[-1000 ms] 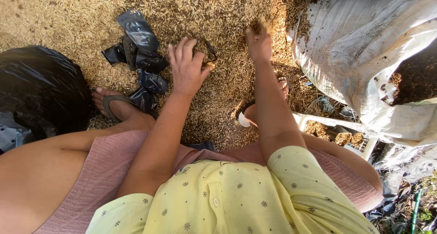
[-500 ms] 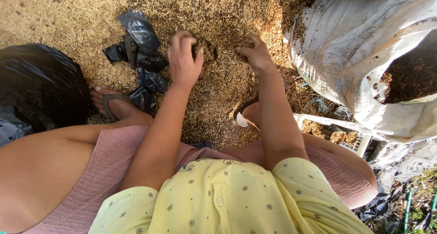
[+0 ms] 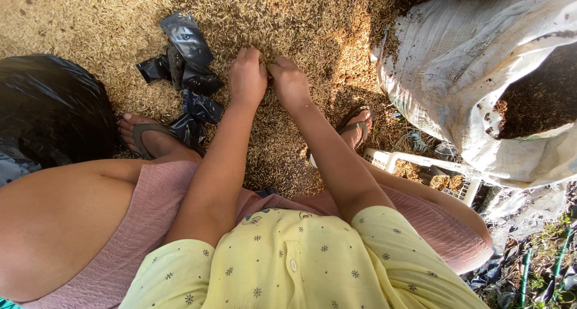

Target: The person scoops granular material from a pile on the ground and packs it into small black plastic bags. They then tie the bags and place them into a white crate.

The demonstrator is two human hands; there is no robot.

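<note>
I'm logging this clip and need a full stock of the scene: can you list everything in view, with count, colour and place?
Husks: a layer, golden brown, covering the ground.
Small plastic bags: a loose pile, black, on the husks left of the hands.
Big plastic bag: one, black, far left.
Sack: one, white, open, holding dark soil, at right.
Crate: one, white, under the sack's edge.
Sandals: two, dark straps, on the feet.
Shirt: yellow, dotted; skirt: pink.
Left hand: fingers curled down into the husks.
Right hand: beside it, also closed in the husks.
</note>
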